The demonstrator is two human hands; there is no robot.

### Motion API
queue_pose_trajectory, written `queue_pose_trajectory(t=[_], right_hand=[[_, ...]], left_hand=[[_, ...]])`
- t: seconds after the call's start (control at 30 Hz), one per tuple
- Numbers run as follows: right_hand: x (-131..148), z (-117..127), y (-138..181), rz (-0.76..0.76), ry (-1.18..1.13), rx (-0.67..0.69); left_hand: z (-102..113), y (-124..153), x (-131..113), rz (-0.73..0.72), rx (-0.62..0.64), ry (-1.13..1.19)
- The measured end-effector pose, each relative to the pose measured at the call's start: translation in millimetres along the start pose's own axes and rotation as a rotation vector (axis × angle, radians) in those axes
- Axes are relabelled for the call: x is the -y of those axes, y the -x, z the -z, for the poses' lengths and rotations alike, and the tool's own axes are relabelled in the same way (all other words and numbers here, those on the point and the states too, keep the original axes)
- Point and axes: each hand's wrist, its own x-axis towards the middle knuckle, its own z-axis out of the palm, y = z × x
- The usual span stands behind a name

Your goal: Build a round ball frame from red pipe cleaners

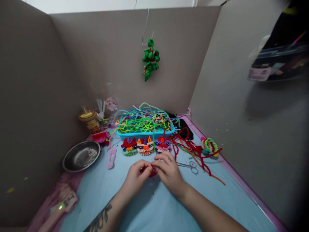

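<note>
Pinching a red piece [153, 173] between them, the left hand [137, 176] and the right hand [169, 171] meet near the middle of the blue counter [149, 209]. The left fingers [146, 169] are curled closed on its left side, and the right fingers [158, 163] are closed on its right side, so most of the piece is hidden. It sits just above the counter surface; whether it touches the surface cannot be told.

Just beyond the hands stand three small fuzzy figures [145, 146] in a row, and behind them a blue tray [145, 133] is heaped with coloured pipe cleaners [142, 120]. Right of the right hand lie scissors [190, 166], with loose red pipe cleaners [193, 149] spread past them and a coiled multicoloured bundle [209, 146] further right. At the left sits a metal bowl [81, 156] with small white bits in it, and a pink note-shaped piece [111, 158] lies between the bowl and the figures. A pink device [61, 207] with a green light lies at the near left. On the far cardboard wall [96, 64] hangs a green fuzzy figure [150, 59].
</note>
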Motion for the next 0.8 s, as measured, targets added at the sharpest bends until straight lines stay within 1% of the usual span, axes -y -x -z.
queue_pose_trajectory(t=[0.23,0.3,0.37,0.47,0.53,0.6,0.7,0.8], right_hand=[[-5.1,-2.5,-0.2,-0.146,-0.081,0.177],[-5.6,-3.3,-0.3,-0.174,-0.108,0.207],[-4.7,-2.8,-0.6,-0.201,-0.145,0.216],[-1.8,-0.1,-1.4,-0.229,-0.198,0.224],[0.0,1.7,-1.6,-0.211,-0.209,0.223],[0.5,2.4,-1.1,-0.169,-0.199,0.2],[-0.7,1.3,0.4,-0.104,-0.173,0.15],[-1.3,-0.2,0.8,-0.092,-0.179,0.112]], left_hand=[[2.6,0.5,7.0,-0.258,-0.021,-0.387],[3.6,-0.2,8.1,-0.285,-0.012,-0.429],[5.2,-0.7,7.6,-0.239,0.009,-0.353],[8.4,-1.8,7.2,-0.065,0.086,-0.079],[10.6,-3.1,8.7,0.044,0.164,0.12],[12.0,-4.3,10.8,0.106,0.225,0.266],[12.9,-5.0,12.4,0.146,0.256,0.371],[13.2,-4.2,9.9,0.144,0.26,0.359]])
